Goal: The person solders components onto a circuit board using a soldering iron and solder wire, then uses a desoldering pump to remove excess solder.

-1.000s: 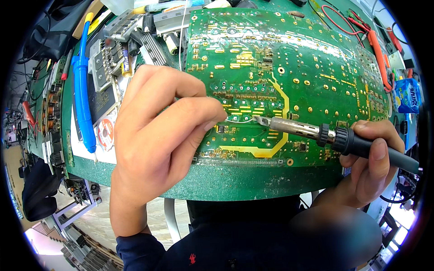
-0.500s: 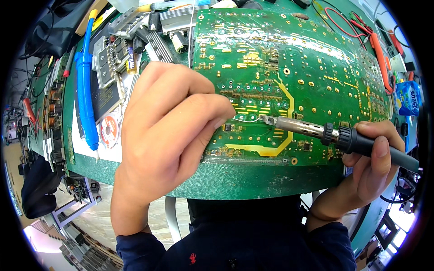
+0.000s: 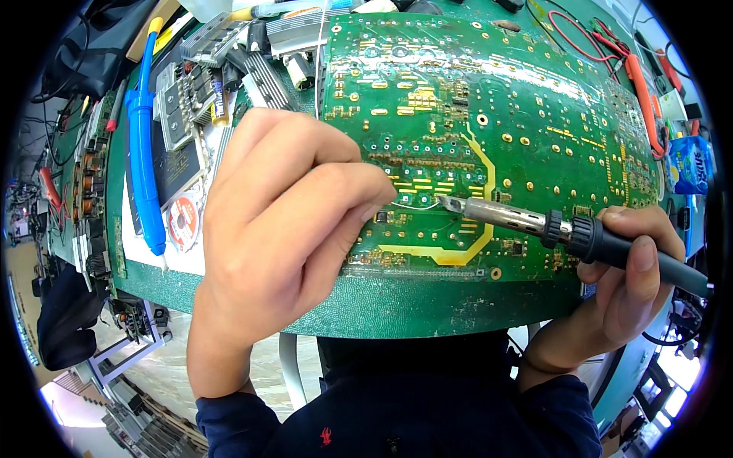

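A large green circuit board (image 3: 534,164) lies on the bench, its face covered in gold pads and traces. My left hand (image 3: 286,206) is over its left part, thumb and fingers pinched on a thin solder wire (image 3: 416,206). The wire reaches right to the tip of a soldering iron (image 3: 511,216), which is low over the board beside a row of pads. My right hand (image 3: 637,267) grips the iron's black handle from the right. Whether the tip touches a pad is too small to tell.
Left of my hand are a blue solder sucker (image 3: 143,160) and a round solder wick spool (image 3: 183,221) on white paper. Heat sinks (image 3: 263,76) with components crowd the back left. Red test leads (image 3: 641,99) and a blue packet (image 3: 689,164) are at the right.
The board has shifted very slightly left. The iron's tip and the wire's end remain together, a hair further left. Both hands keep nearly the same pose and grip.
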Motion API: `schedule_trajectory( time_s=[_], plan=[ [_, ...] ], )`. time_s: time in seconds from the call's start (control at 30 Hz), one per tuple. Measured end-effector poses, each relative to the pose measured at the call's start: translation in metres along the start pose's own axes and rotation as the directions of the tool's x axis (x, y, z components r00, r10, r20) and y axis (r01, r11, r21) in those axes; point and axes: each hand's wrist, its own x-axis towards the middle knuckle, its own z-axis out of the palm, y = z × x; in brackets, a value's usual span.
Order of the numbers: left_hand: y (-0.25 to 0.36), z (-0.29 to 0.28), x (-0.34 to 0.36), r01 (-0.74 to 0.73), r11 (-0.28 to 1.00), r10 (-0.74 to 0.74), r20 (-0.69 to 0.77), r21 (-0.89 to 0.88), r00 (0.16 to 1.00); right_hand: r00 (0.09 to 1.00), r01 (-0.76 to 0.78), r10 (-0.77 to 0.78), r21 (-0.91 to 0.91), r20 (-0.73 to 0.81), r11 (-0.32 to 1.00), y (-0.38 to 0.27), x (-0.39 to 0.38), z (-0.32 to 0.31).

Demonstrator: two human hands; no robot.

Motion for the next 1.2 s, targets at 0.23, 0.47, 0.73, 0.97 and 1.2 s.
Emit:
schedule_trajectory(
  time_s=[0.23, 0.47, 0.73, 0.97, 1.2],
  plan=[
    [0.001, 0.0, 0.0, 0.01, 1.0, -0.01, -0.004, 0.007, 1.0, 0.999, -0.01, 0.009, 0.018, 0.053, 1.0, 0.0, 0.001, -0.003],
    [0.0, -0.001, -0.001, 0.009, 1.0, -0.009, -0.002, 0.007, 1.0, 1.0, -0.007, 0.007, -0.012, 0.028, 1.0, 0.001, -0.002, -0.003],
    [0.001, -0.001, 0.0, 0.015, 1.0, -0.015, 0.008, 0.003, 1.0, 0.999, -0.032, 0.032, 0.016, 0.031, 0.999, 0.001, -0.001, -0.005],
    [0.0, -0.001, -0.001, -0.002, 1.0, 0.002, 0.002, 0.005, 1.0, 1.0, -0.028, 0.028, 0.037, 0.006, 0.999, 0.002, -0.001, -0.004],
    [-0.002, 0.0, -0.001, -0.007, 1.0, 0.007, -0.002, 0.002, 1.0, 0.998, -0.035, 0.032, 0.041, 0.05, 0.999, 0.002, 0.001, -0.006]
  ],
)
